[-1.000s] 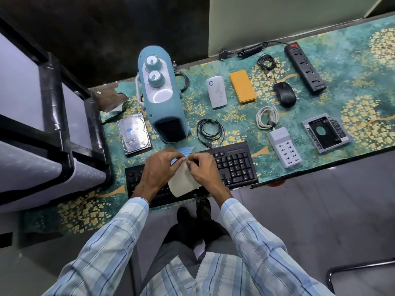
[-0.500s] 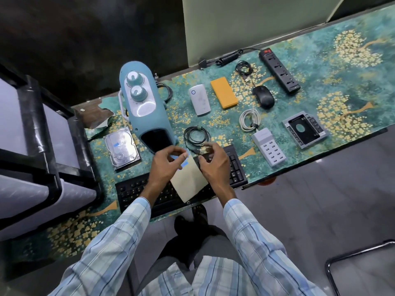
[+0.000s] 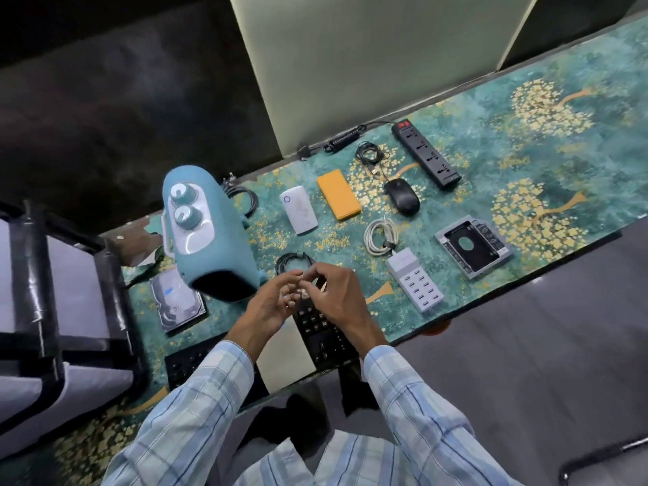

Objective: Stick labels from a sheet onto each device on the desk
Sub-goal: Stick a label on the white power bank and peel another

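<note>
Both hands meet above the keyboard (image 3: 317, 326): the left hand (image 3: 271, 303) and right hand (image 3: 338, 296) have fingertips pinched together, seemingly on a small label, too tiny to confirm. The sheet (image 3: 287, 356) lies on the keyboard. Best to hold the label by one edge, keep the sticky side free, then press it flat on an unlabelled device on the bench (image 3: 526, 163).

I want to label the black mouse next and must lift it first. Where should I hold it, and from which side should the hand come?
Grip the mouse across its two long sides, coming down from above. It lies flat with its rounded back up, and those sides look free: the orange box and the power strip lie apart from it. Its thin cable leaves the far end, so lift gently.
</note>
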### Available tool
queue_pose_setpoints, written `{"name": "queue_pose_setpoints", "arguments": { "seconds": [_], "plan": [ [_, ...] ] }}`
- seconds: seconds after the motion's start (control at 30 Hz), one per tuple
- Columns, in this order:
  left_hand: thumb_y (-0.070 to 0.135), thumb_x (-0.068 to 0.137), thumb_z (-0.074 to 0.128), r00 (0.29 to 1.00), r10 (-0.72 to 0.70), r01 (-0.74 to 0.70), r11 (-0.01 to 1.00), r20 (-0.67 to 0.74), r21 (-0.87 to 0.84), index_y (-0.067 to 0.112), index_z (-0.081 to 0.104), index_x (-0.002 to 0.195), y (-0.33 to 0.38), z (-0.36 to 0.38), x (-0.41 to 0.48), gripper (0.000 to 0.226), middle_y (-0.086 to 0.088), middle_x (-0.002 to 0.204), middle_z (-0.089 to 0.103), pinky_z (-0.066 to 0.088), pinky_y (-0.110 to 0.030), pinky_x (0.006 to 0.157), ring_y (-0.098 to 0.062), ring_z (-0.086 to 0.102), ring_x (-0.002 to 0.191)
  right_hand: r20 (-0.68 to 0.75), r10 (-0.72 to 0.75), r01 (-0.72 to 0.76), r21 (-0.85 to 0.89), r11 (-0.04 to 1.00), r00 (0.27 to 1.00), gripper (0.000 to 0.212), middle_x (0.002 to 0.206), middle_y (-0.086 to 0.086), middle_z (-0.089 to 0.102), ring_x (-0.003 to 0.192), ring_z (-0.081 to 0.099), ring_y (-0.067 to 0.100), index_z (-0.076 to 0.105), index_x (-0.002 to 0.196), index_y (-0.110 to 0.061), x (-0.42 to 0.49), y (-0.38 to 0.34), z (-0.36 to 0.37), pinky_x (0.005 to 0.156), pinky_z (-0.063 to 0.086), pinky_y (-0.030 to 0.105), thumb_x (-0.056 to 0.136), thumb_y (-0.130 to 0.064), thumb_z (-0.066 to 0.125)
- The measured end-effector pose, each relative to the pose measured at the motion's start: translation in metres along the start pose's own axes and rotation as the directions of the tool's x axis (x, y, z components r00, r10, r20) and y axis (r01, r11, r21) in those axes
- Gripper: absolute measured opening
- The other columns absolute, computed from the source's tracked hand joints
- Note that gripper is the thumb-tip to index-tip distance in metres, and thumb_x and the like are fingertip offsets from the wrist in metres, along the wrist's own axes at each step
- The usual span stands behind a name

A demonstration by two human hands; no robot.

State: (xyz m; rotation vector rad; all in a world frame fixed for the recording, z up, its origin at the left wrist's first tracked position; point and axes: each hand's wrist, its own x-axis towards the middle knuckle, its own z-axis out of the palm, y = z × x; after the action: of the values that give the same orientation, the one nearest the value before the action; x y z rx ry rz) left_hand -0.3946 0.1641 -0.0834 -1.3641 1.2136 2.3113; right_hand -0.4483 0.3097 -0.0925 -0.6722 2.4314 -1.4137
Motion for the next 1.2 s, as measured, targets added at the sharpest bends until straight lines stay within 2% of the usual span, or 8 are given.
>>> {"name": "queue_pose_setpoints", "arguments": {
  "seconds": [0.1,0.23,0.33,0.53,0.67,0.83,0.97,1.2],
  "plan": [
    [0.005,0.088,0.062,0.999,-0.003,0.0,0.999,-0.047,-0.051,0.007,0.065,0.11,0.002,0.014,0.006,0.022,-0.004,0.082,0.059,0.038,-0.015,0.042,-0.008,0.045,0.049,0.035,-0.016,0.016,0.013,1.0,0.999,0.007,0.085,-0.008,0.077,0.072,0.07,0.008,0.076,0.093,-0.022,0.013,0.01,-0.005,0.068,0.058,0.031,0.087,-0.026,0.074],
    [0.012,0.089,0.067,0.997,0.03,-0.031,0.999,-0.065,-0.027,0.01,0.067,0.099,0.009,0.026,0.013,0.01,0.0,0.074,0.059,0.037,-0.018,0.046,-0.008,0.044,0.05,0.04,0.047,-0.051,0.115,0.992,0.998,0.006,0.081,-0.007,0.075,0.073,0.07,0.008,0.076,0.088,-0.02,0.031,0.023,-0.009,0.069,0.059,0.031,0.088,-0.025,0.074],
    [0.019,0.092,0.068,0.991,0.08,-0.076,0.996,-0.103,0.042,0.01,0.067,0.106,0.02,0.03,0.022,0.017,0.0,0.078,0.063,0.042,-0.021,0.047,-0.009,0.052,0.048,0.012,0.188,-0.185,0.251,0.95,0.982,0.008,0.078,-0.008,0.074,0.074,0.07,0.006,0.076,0.085,-0.019,0.051,0.032,-0.007,0.07,0.057,0.026,0.088,-0.026,0.076],
    [0.018,0.095,0.065,0.956,0.241,-0.178,0.929,-0.166,0.325,0.007,0.066,0.118,0.046,0.032,0.047,0.025,-0.012,0.099,0.07,0.048,-0.023,0.055,-0.016,0.063,0.062,-0.027,0.398,-0.351,0.42,0.837,0.917,0.016,0.076,0.003,0.075,0.062,0.069,0.016,0.08,0.091,-0.005,0.105,0.049,0.004,0.068,0.062,0.039,0.089,-0.021,0.079],
    [0.01,0.094,0.063,0.898,0.43,-0.279,0.727,-0.099,0.628,0.011,0.06,0.126,0.072,0.036,0.067,0.032,-0.006,0.098,0.065,0.05,-0.022,0.058,-0.015,0.066,0.069,-0.024,0.473,-0.41,0.462,0.787,0.881,0.019,0.085,0.008,0.079,0.064,0.07,0.019,0.082,0.096,-0.006,0.147,0.055,0.019,0.068,0.063,0.043,0.087,-0.022,0.079],
    [0.026,0.078,0.068,0.873,0.485,-0.262,0.37,0.055,0.891,0.029,0.043,0.144,0.109,0.038,0.08,0.071,0.003,0.096,0.069,0.058,-0.042,0.082,-0.024,0.07,0.084,0.012,0.517,-0.464,0.459,0.758,0.856,0.013,0.072,0.007,0.074,0.057,0.064,0.017,0.081,0.086,-0.006,0.179,0.056,0.033,0.059,0.056,0.034,0.088,-0.018,0.076],
    [0.017,0.087,0.069,0.879,0.463,-0.252,0.258,0.11,0.933,0.026,0.028,0.157,0.129,0.047,0.086,0.082,0.0,0.091,0.067,0.054,-0.038,0.077,-0.023,0.068,0.084,0.016,0.536,-0.49,0.431,0.758,0.844,0.015,0.073,0.008,0.074,0.066,0.067,0.022,0.082,0.086,-0.007,0.191,0.057,0.042,0.065,0.058,0.04,0.087,-0.021,0.076],
    [0.019,0.084,0.066,0.916,0.382,-0.172,0.087,0.126,0.981,0.026,0.019,0.162,0.142,0.049,0.108,0.091,-0.01,0.093,0.075,0.057,-0.044,0.078,-0.029,0.071,0.084,-0.016,0.566,-0.502,0.441,0.744,0.825,0.013,0.082,0.007,0.078,0.074,0.07,0.022,0.082,0.086,-0.01,0.2,0.054,0.045,0.064,0.056,0.034,0.087,-0.022,0.076]
  ]
}}
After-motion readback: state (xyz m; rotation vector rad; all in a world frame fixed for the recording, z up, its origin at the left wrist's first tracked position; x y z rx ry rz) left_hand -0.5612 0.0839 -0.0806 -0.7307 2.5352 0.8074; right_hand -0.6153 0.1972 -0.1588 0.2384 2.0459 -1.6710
